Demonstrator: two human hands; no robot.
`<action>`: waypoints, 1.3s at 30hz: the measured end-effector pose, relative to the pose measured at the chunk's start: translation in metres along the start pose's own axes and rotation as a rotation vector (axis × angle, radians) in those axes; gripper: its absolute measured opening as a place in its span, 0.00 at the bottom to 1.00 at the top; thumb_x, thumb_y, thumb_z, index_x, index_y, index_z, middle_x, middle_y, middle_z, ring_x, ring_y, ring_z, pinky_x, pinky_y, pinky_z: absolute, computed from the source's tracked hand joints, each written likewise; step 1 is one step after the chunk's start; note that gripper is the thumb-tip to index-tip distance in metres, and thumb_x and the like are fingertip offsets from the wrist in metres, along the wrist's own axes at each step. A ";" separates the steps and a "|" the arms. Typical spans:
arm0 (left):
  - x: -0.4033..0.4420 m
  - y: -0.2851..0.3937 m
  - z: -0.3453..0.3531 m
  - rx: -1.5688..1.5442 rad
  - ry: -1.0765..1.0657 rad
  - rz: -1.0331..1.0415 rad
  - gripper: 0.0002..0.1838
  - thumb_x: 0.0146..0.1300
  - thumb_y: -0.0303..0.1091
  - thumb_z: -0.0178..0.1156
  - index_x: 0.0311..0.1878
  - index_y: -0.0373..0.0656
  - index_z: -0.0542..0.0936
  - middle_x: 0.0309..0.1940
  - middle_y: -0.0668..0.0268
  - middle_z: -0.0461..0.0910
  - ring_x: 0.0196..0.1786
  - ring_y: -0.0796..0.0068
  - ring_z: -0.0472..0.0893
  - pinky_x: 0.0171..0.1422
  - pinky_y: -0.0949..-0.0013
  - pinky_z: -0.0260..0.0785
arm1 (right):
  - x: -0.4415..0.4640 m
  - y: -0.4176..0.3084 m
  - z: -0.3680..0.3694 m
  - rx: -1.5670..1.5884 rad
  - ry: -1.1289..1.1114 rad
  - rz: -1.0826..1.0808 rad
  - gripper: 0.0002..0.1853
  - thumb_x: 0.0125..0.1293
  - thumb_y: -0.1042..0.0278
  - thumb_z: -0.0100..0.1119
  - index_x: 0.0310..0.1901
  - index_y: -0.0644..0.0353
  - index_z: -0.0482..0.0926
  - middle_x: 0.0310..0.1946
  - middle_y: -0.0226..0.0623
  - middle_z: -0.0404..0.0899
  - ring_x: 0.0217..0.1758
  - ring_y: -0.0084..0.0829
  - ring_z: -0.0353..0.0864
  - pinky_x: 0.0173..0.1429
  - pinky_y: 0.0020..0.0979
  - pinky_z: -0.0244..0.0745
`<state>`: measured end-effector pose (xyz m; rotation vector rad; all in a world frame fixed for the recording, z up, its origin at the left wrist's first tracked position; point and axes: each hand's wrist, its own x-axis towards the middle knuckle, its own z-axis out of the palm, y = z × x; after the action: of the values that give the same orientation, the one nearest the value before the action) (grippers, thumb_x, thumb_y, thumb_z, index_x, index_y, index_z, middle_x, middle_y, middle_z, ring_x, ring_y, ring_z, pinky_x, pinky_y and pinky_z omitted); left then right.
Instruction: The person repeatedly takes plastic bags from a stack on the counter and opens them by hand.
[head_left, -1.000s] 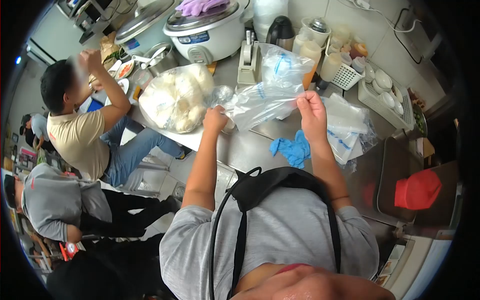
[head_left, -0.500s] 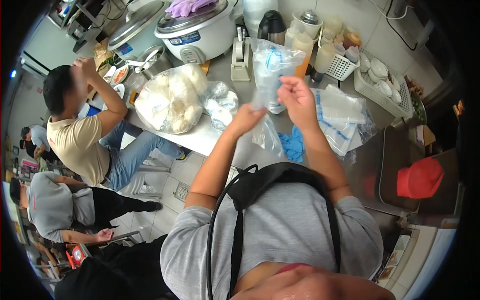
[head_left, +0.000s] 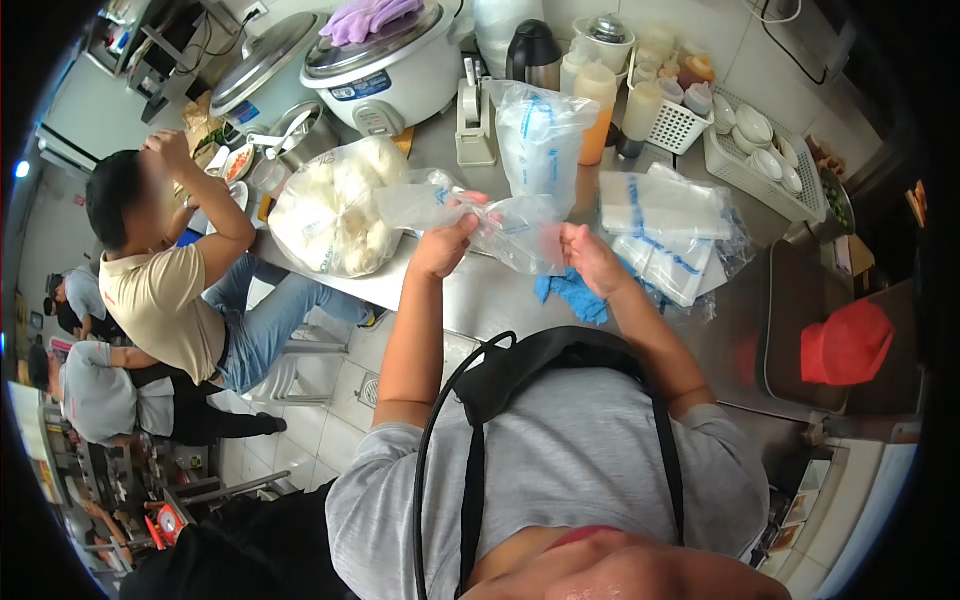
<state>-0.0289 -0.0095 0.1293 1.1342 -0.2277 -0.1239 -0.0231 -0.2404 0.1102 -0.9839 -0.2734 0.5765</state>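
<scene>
A clear plastic bag point(head_left: 520, 236) with blue print is stretched sideways between my hands, low over the steel counter. My left hand point(head_left: 447, 245) is closed on its left part, thumb on top. At the other end, my right hand point(head_left: 592, 260) has its fingers closed on the bag's edge; some fingertips look blurred through the plastic. Just behind, another printed clear bag point(head_left: 545, 140) stands upright. To the left sit a large bag of white rounded lumps point(head_left: 340, 210) and a smaller filled bag, partly hidden by the held one. A blue cloth or glove point(head_left: 577, 296) lies below my right hand.
Flat printed bags point(head_left: 665, 225) lie right of my hands. Behind are a tape dispenser point(head_left: 475, 130), sauce bottles point(head_left: 597, 100), a rice cooker point(head_left: 385, 75) and a basket of bowls point(head_left: 770, 160). A person point(head_left: 165, 270) sits at the left; others stand beyond.
My left hand has moved left and my right hand down. The held bag, hanging narrow before, is now spread sideways between them. The upright bag stays behind.
</scene>
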 end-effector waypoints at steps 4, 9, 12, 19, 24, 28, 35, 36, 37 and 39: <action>-0.005 0.005 0.005 0.165 0.020 -0.067 0.21 0.49 0.36 0.59 0.47 0.41 0.67 0.38 0.64 0.73 0.41 0.75 0.71 0.41 0.73 0.63 | 0.014 -0.001 0.002 -0.296 0.083 -0.059 0.15 0.58 0.57 0.53 0.35 0.63 0.74 0.30 0.26 0.73 0.33 0.15 0.67 0.40 0.18 0.63; -0.007 0.005 -0.001 0.023 -0.097 -0.012 0.26 0.49 0.40 0.58 0.51 0.41 0.65 0.44 0.62 0.70 0.42 0.73 0.70 0.41 0.71 0.63 | 0.017 -0.005 0.000 -0.322 0.241 -0.068 0.10 0.58 0.65 0.52 0.34 0.64 0.74 0.29 0.27 0.74 0.33 0.16 0.68 0.41 0.17 0.63; -0.015 0.023 0.029 -0.390 -0.185 0.121 0.26 0.51 0.43 0.56 0.51 0.40 0.66 0.45 0.62 0.70 0.40 0.73 0.70 0.44 0.71 0.63 | 0.021 0.001 -0.002 -0.186 0.182 -0.185 0.09 0.59 0.67 0.50 0.34 0.64 0.74 0.29 0.28 0.74 0.33 0.17 0.69 0.42 0.19 0.63; 0.020 -0.051 0.022 0.373 -0.085 0.273 0.16 0.54 0.34 0.53 0.46 0.39 0.70 0.39 0.64 0.72 0.40 0.73 0.71 0.43 0.71 0.65 | 0.016 -0.013 0.023 -0.251 0.067 -0.061 0.13 0.62 0.63 0.46 0.36 0.66 0.74 0.28 0.27 0.73 0.32 0.17 0.68 0.40 0.19 0.63; 0.022 -0.039 0.032 -0.064 -0.148 -0.122 0.10 0.54 0.30 0.52 0.40 0.40 0.73 0.31 0.67 0.72 0.33 0.81 0.70 0.37 0.78 0.65 | 0.014 -0.005 0.026 -0.452 0.089 -0.103 0.17 0.64 0.58 0.42 0.33 0.64 0.75 0.23 0.22 0.69 0.28 0.14 0.61 0.34 0.18 0.60; 0.027 -0.036 0.031 0.343 -0.201 0.095 0.09 0.53 0.31 0.52 0.38 0.40 0.74 0.28 0.69 0.72 0.30 0.82 0.70 0.33 0.78 0.63 | 0.015 -0.007 0.017 -0.648 0.091 -0.072 0.18 0.64 0.57 0.41 0.28 0.63 0.73 0.20 0.20 0.65 0.26 0.14 0.59 0.30 0.19 0.58; 0.029 -0.039 0.036 0.754 -0.240 0.451 0.11 0.51 0.29 0.55 0.39 0.39 0.71 0.29 0.67 0.71 0.31 0.79 0.70 0.32 0.75 0.63 | 0.016 0.007 0.009 -0.500 0.072 -0.054 0.16 0.64 0.59 0.41 0.31 0.63 0.72 0.23 0.22 0.67 0.27 0.15 0.62 0.33 0.20 0.60; 0.029 -0.043 0.035 0.750 -0.215 0.462 0.12 0.51 0.29 0.55 0.40 0.39 0.70 0.30 0.67 0.71 0.32 0.79 0.71 0.34 0.75 0.64 | 0.015 0.006 0.009 -0.503 0.068 -0.029 0.16 0.64 0.60 0.41 0.34 0.65 0.73 0.27 0.24 0.70 0.30 0.16 0.65 0.37 0.21 0.62; 0.029 -0.050 0.032 0.626 -0.159 0.412 0.13 0.53 0.30 0.54 0.42 0.38 0.69 0.33 0.65 0.71 0.34 0.78 0.71 0.37 0.74 0.65 | 0.015 0.006 0.009 -0.506 0.065 -0.005 0.16 0.64 0.61 0.41 0.37 0.67 0.74 0.30 0.27 0.73 0.33 0.18 0.69 0.41 0.23 0.65; 0.028 -0.059 0.034 0.250 -0.102 0.277 0.13 0.55 0.30 0.52 0.43 0.38 0.67 0.36 0.64 0.71 0.37 0.77 0.71 0.41 0.74 0.66 | 0.013 0.005 0.013 -0.463 0.080 -0.035 0.15 0.64 0.60 0.41 0.34 0.65 0.74 0.26 0.23 0.69 0.29 0.16 0.64 0.36 0.20 0.62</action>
<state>-0.0090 -0.0700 0.0931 1.3337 -0.4993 0.0954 -0.0200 -0.2218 0.1119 -1.4426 -0.3606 0.4474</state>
